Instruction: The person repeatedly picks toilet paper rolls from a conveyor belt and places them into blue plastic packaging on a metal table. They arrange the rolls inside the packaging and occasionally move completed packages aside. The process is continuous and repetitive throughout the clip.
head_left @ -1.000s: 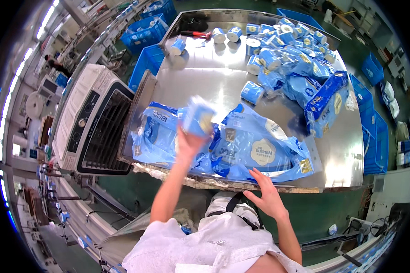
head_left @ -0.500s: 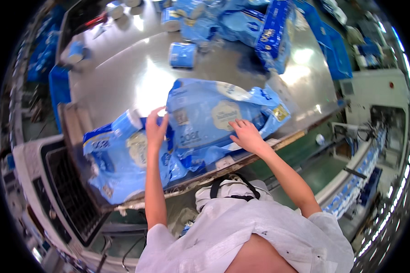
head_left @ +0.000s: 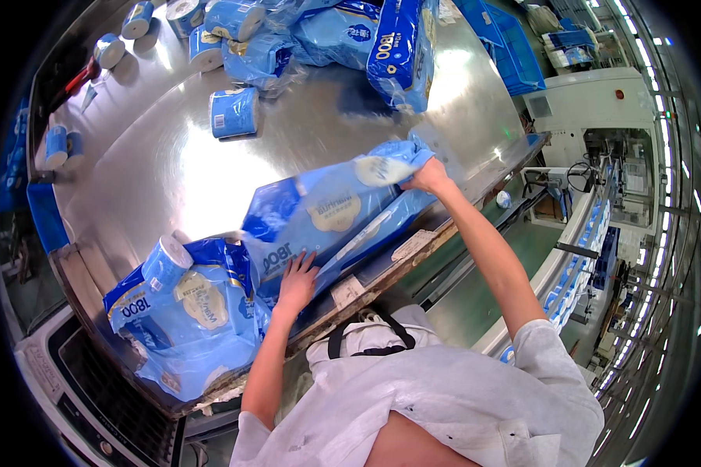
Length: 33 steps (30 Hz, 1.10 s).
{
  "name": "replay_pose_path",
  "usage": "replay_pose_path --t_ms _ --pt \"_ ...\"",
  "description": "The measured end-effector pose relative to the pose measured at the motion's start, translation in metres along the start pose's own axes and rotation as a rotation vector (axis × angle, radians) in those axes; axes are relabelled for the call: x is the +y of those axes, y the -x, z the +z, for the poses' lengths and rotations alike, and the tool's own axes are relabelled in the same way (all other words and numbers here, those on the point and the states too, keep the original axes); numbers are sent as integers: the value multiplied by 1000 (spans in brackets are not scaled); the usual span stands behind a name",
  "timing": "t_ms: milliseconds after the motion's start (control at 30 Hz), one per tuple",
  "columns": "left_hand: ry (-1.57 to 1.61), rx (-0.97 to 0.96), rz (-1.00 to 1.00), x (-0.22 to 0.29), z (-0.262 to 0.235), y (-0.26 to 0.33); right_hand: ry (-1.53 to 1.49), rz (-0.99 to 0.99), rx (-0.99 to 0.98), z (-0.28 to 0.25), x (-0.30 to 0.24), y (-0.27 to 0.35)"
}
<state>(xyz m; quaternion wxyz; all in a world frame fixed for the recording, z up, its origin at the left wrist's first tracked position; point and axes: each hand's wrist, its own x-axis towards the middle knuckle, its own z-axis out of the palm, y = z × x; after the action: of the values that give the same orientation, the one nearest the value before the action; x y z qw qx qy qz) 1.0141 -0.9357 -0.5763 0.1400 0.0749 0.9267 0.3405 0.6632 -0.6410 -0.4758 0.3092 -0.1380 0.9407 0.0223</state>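
A large blue printed plastic bag (head_left: 300, 226) lies flattened along the table's near edge. My right hand (head_left: 428, 176) has its fingers closed on the bag's gathered right end. Over the bag's lower left part, my left hand (head_left: 296, 285) lies with fingers stretched out, touching the film. To the left is a second blue plastic bag (head_left: 230, 319), crumpled. A blue-wrapped paper roll (head_left: 166, 263) rests tilted on its upper edge. Beyond the bag I hold, another wrapped roll (head_left: 234, 113) lies on the metal tabletop (head_left: 163, 171).
At the back are a filled blue pack (head_left: 401, 58), a blue plastic bundle (head_left: 265, 58) and several wrapped rolls (head_left: 205, 48). A red-handled tool (head_left: 82, 82) lies far left. Blue crates (head_left: 506, 47) and a white machine (head_left: 600, 105) stand beyond the right edge. Below right runs a conveyor (head_left: 572, 265).
My right hand has gone from lying on the bag to gripping its right end. My left hand has slid down and right onto the bag's lower part. The whole view has shifted.
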Motion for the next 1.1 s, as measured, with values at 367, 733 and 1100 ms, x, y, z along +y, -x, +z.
replay_pose_path --t_ms 367,733,1100 --pt "888 -181 -222 33 -30 -12 298 -259 -261 32 2 14" --pt "1596 -15 -578 54 -47 6 -584 -671 -35 30 -147 152" --pt "1605 572 -548 99 -46 26 -1801 -206 -513 90 -82 146"
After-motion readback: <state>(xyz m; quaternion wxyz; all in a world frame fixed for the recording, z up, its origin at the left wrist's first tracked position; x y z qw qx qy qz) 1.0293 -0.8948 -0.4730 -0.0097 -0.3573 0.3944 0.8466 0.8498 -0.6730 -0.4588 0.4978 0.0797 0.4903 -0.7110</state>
